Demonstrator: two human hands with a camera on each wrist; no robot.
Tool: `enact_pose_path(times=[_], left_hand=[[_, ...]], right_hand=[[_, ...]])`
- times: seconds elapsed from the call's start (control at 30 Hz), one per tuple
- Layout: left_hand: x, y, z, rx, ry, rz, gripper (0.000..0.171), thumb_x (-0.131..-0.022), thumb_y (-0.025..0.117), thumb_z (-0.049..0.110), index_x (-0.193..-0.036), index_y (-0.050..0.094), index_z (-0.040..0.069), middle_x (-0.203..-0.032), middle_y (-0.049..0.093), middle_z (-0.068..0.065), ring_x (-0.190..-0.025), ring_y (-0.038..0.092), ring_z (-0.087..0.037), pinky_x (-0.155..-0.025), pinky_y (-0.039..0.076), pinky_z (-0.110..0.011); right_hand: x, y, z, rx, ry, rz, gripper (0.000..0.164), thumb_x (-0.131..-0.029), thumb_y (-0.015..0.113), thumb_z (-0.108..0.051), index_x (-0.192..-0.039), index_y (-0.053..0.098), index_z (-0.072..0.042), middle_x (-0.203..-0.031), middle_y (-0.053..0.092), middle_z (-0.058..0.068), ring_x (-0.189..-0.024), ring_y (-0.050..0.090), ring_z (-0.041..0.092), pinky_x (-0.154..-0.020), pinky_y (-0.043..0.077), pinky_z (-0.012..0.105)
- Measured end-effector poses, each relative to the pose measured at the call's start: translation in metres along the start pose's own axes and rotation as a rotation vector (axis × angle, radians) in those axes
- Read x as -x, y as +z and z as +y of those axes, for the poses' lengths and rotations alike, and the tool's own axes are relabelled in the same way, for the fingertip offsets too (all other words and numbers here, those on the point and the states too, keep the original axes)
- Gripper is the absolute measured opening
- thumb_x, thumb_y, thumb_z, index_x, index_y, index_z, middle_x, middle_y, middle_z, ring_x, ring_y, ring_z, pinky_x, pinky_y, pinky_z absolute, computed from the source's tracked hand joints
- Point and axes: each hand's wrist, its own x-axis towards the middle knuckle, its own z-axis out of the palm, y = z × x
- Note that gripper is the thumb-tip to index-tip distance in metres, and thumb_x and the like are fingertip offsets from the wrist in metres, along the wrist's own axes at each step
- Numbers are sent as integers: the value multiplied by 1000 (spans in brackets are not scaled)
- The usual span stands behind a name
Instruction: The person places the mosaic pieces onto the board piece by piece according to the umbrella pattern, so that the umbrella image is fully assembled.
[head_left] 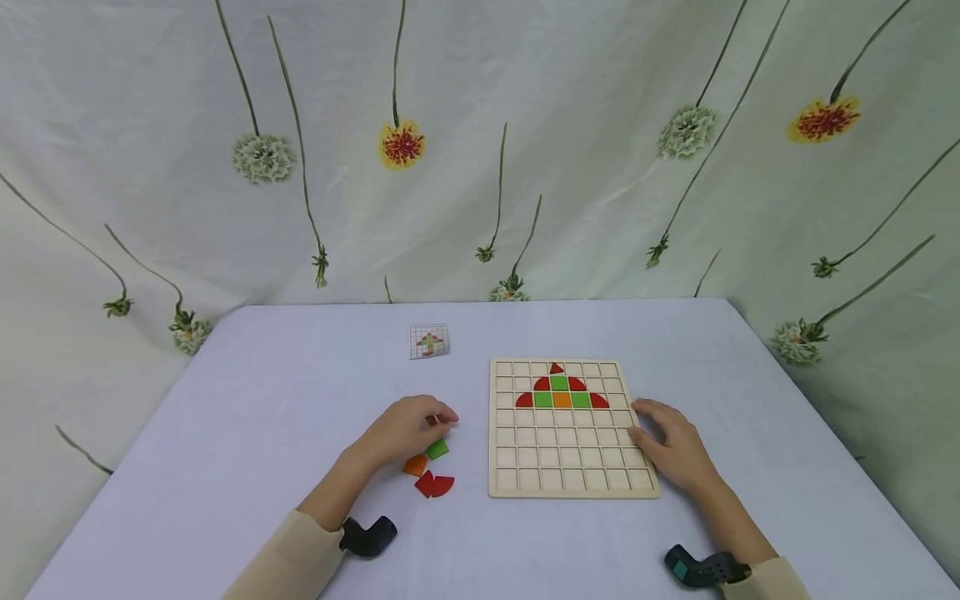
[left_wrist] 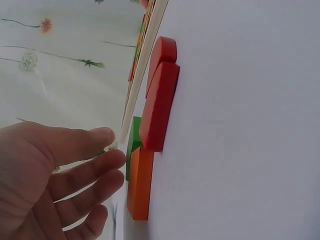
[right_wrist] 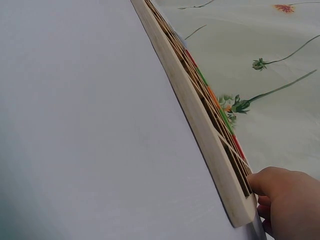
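Note:
The wooden grid board (head_left: 573,492) lies flat on the table. Set in its upper cells are red, green and orange pieces forming a stepped triangle, with an orange square (head_left: 562,400) in the lowest row. My right hand (head_left: 672,446) holds the board's right edge, thumb over the rim. To the left, my left hand (head_left: 408,425) hovers with loosely bent fingers just above a green piece (head_left: 437,450). A dark red patch shows between its fingers; its nature is unclear. Close by lie an orange piece (head_left: 414,465) and two red pieces (head_left: 443,485), one a rounded wedge.
A small pattern card (head_left: 429,342) showing a coloured figure on a grid lies behind the left hand. White cloth covers the table (head_left: 300,358). A flower-print curtain (head_left: 585,167) hangs behind it. Both wrists wear black bands.

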Motion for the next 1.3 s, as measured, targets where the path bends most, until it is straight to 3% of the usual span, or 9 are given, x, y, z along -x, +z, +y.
enact_pose_path(times=[0.33, 0.53, 0.83, 1.1, 1.3], left_hand=[[16, -1, -3, -8, -96, 35, 27, -79, 82, 20, -103, 71, 15, -91, 60, 6, -85, 55, -15, -74, 49, -31], [19, 0, -3, 15, -145, 47, 22, -76, 83, 22, -90, 67, 14, -83, 55, 4, -78, 51, -15, -70, 47, -30], [19, 5, 1, 46, -142, 35, 20, -78, 81, 19, -86, 64, 15, -80, 54, 5, -75, 50, -15, -67, 45, -30], [19, 7, -2, 42, -41, 31, 18, -82, 77, 11, -82, 60, 15, -66, 52, 6, -63, 50, -13, -58, 44, -29], [15, 6, 2, 33, -60, 24, 18, -82, 78, 14, -82, 60, 18, -66, 52, 5, -63, 50, -13, -57, 45, -29]], right_hand=[[0, 1, 1, -7, 7, -8, 42, -91, 66, -13, -127, 57, 6, -135, 51, 28, -129, 41, 46, -104, 30, 60], [-1, 2, 1, -13, 13, -13, 42, -91, 66, -13, -128, 57, 6, -136, 51, 28, -130, 41, 46, -105, 29, 60], [0, 0, 1, -18, 13, -16, 42, -91, 66, -11, -128, 57, 7, -135, 51, 28, -129, 41, 46, -104, 30, 60], [0, -1, -1, -9, 11, -11, 42, -91, 66, -12, -127, 57, 7, -135, 51, 28, -129, 41, 47, -104, 30, 61], [-1, 1, 3, -14, 24, -18, 42, -91, 66, -11, -128, 56, 7, -136, 50, 28, -130, 40, 46, -105, 29, 60]])
